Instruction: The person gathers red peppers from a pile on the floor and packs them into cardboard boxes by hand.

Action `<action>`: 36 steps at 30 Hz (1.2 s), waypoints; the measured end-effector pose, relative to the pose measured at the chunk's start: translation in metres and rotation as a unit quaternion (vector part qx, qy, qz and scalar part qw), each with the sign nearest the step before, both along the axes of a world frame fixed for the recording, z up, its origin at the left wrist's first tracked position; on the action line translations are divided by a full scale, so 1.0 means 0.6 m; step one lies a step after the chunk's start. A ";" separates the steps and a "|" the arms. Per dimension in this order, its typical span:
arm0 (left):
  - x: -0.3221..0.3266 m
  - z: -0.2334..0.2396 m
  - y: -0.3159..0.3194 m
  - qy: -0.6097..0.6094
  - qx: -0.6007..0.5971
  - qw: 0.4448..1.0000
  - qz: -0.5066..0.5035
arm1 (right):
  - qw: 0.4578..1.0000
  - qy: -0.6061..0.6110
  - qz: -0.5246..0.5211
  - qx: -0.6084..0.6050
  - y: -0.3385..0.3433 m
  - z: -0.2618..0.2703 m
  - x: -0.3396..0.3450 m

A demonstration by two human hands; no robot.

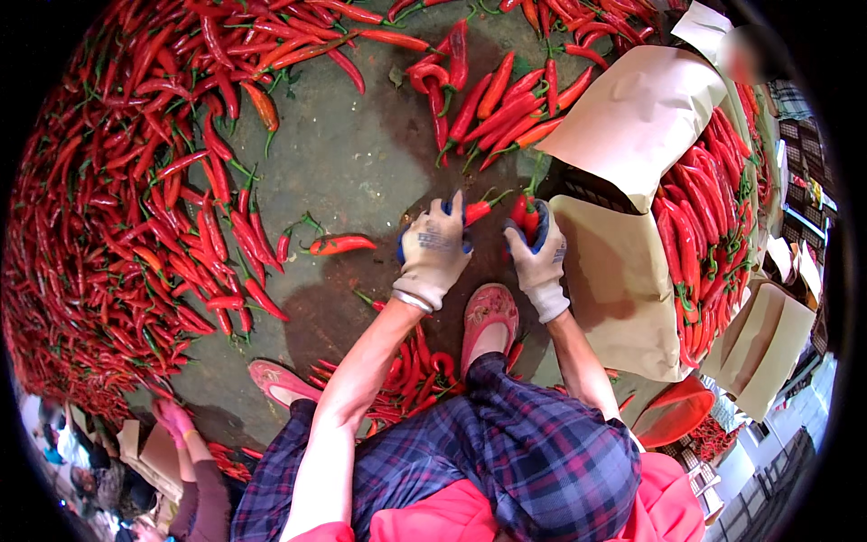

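Note:
My left hand (pixel 433 251) wears a white work glove with blue on the palm side and a metal bangle at its wrist. Its fingers curl about a red chili pepper (pixel 479 211) whose green stem points right. In a matching glove, my right hand (pixel 542 261) grips a couple of red chili peppers (pixel 525 213) with their stems upward. Beside that hand stands a crate lined with brown paper (pixel 609 271), packed with rows of red chilies (pixel 704 223). Just beyond both hands, a loose group of chilies (pixel 504 112) lies on the floor.
A large heap of red chilies (pixel 122 203) covers the floor at left. More chilies (pixel 413 379) lie between my pink shoes (pixel 489 322). An orange-red plastic basin (pixel 677 410) sits behind the crate. At lower left, another person's pink-gloved hand (pixel 175 420) touches the heap.

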State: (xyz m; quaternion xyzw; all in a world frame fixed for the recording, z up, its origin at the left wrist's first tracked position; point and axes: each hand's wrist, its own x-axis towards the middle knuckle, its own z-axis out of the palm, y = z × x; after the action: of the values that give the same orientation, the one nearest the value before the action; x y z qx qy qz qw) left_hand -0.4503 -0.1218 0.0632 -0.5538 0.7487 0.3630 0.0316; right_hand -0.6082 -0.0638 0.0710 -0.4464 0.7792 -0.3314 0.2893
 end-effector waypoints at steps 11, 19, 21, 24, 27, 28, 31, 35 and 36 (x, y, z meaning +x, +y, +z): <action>-0.008 0.024 -0.161 0.173 -0.081 0.973 0.129 | 0.969 0.188 0.084 0.136 -0.236 0.008 -0.043; 0.019 -0.041 -0.099 0.152 -0.090 0.983 0.057 | 0.939 0.227 0.230 0.117 -0.185 0.002 0.012; 0.049 -0.038 -0.063 0.194 -0.056 0.977 0.066 | 0.927 0.225 0.273 0.127 -0.157 0.006 0.025; 0.118 -0.052 -0.034 0.293 0.008 0.949 0.119 | 0.957 0.060 0.255 0.128 -0.131 0.012 0.029; 0.153 -0.018 -0.047 0.442 0.311 0.791 0.288 | 0.987 -0.125 0.091 0.052 -0.121 -0.011 0.002; 0.161 0.003 -0.049 0.482 0.238 0.794 0.284 | 0.986 -0.107 0.112 0.066 -0.150 0.029 0.011; 0.174 -0.012 -0.054 0.607 0.337 0.603 0.393 | 0.995 0.064 0.079 0.010 -0.238 0.044 0.021; 0.157 -0.014 -0.057 0.717 0.399 0.428 0.379 | 0.959 0.243 0.096 0.113 -0.355 0.012 0.048; 0.147 -0.003 -0.053 0.710 0.385 0.427 0.405 | 0.949 0.264 0.112 0.130 -0.366 0.003 0.054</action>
State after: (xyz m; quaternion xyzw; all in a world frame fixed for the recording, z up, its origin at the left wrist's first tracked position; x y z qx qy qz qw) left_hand -0.3624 -0.1533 0.0613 -0.2699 -0.0216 0.8499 -0.4521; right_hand -0.5757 -0.2835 0.0729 -0.5613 0.8088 -0.0631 0.1637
